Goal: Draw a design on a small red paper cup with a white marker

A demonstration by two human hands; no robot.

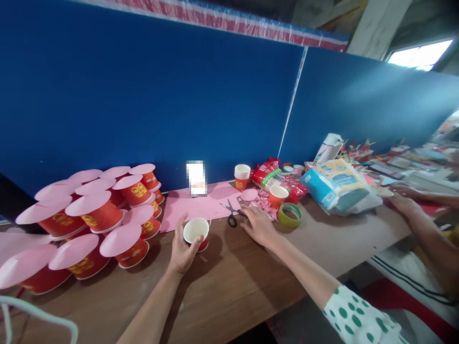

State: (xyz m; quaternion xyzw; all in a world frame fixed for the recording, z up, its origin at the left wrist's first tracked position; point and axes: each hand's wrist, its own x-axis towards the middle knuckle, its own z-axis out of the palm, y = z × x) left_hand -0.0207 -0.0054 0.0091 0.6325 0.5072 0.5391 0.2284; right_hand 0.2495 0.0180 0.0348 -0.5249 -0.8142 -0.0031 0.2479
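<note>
My left hand is wrapped round a red paper cup with a white inside, held upright over the brown table. My right hand lies palm down beside black-handled scissors, its fingertips at one handle and its thumb apart. The scissors' blades are spread, and one handle is partly hidden by my fingers. Just beyond my right hand lie a pink paper disc and pink paper scraps. A pink paper sheet lies behind my left hand.
Red cups with pink cone tops are stacked at left. A cup stack, another cup, a tape roll and red packets stand at centre right. Beyond are a plastic bag and another person's arms. A blue partition rises behind.
</note>
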